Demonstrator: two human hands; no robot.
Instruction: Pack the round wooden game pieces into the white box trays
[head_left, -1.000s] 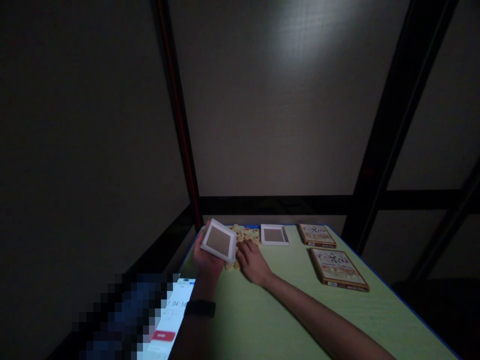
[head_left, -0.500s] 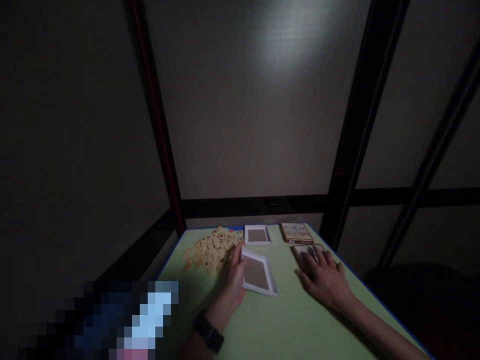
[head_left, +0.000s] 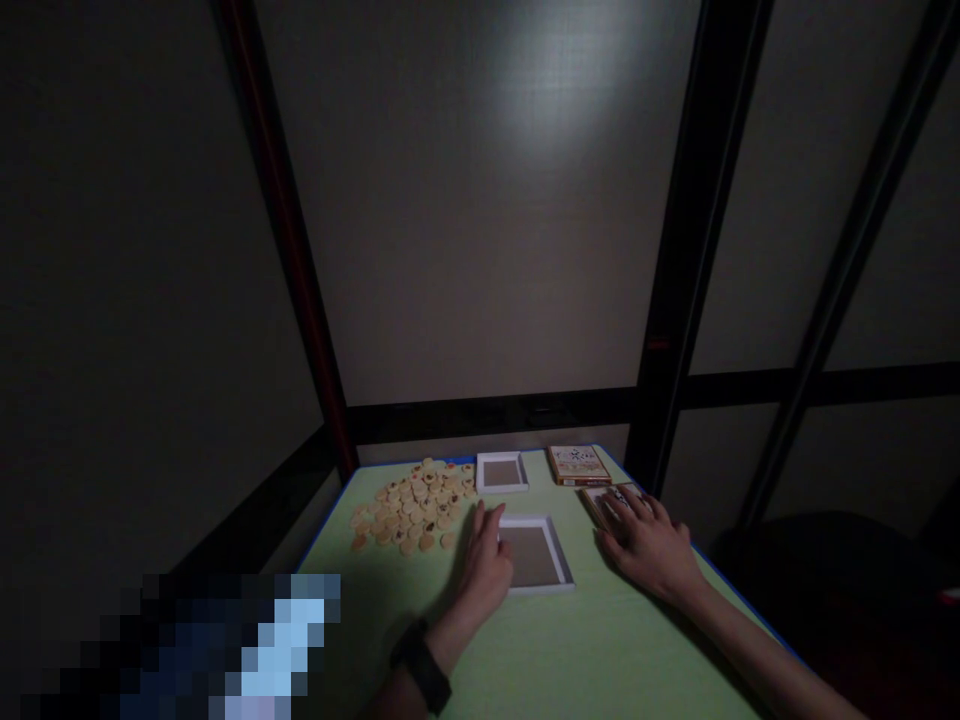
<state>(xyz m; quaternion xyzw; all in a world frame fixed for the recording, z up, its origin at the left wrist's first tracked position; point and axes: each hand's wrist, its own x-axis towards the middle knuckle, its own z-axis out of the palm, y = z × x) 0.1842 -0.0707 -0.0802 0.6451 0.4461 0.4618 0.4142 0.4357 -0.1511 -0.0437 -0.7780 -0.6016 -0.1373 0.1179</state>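
Observation:
My left hand (head_left: 486,568) is at the left edge of a shallow white box tray (head_left: 556,552), which lies flat on the green table, its grey inside facing up. The fingers are apart, covering part of that edge. Whether they still touch it is hard to tell. My right hand (head_left: 651,545) rests with spread fingers on a printed box lid (head_left: 595,503) near the table's right edge. Left of my left hand, many round wooden game pieces (head_left: 411,508) lie in a loose pile, some with red or dark marks.
A second white box tray (head_left: 502,472) lies at the table's far edge. To its right sits another printed box lid (head_left: 579,465). A panelled wall (head_left: 480,250) rises behind the green table (head_left: 540,650). A blurred-out patch (head_left: 255,650) covers the lower left.
The near white box tray, tilted in my left hand before, now lies flat on the table. My left fingers have loosened from it. My right hand stays on the box lid; the view shifts slightly.

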